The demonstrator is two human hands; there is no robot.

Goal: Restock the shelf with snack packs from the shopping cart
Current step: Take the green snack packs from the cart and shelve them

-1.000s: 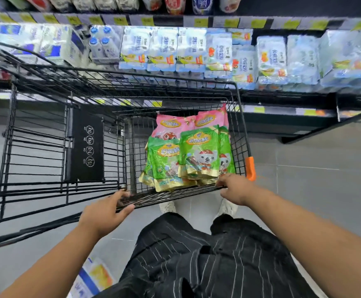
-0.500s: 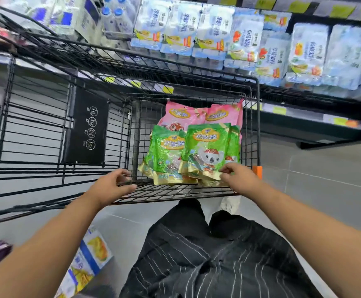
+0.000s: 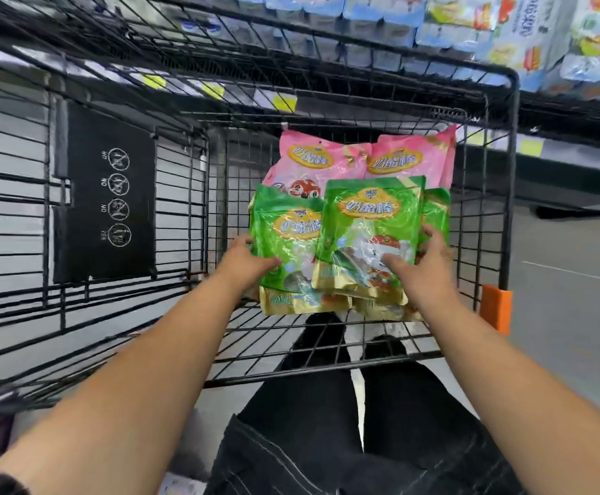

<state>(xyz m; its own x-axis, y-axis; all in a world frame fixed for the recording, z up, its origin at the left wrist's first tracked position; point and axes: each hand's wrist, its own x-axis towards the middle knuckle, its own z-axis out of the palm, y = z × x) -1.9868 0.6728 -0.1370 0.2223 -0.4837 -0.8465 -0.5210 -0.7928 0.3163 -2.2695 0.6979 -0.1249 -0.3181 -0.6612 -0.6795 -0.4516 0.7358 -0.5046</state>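
Both hands gone forward from cart rail onto packs. Left hand grips left green pack at edge, thumb on front; right hand grips right green pack likewise. Packs stand in shopping cart seat, pink packs behind, shelf beyond.

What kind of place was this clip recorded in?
Most likely a supermarket aisle: a black wire shopping cart carries green snack packs and pink snack packs, and behind it a shelf holds wrapped multipacks above yellow price tags.
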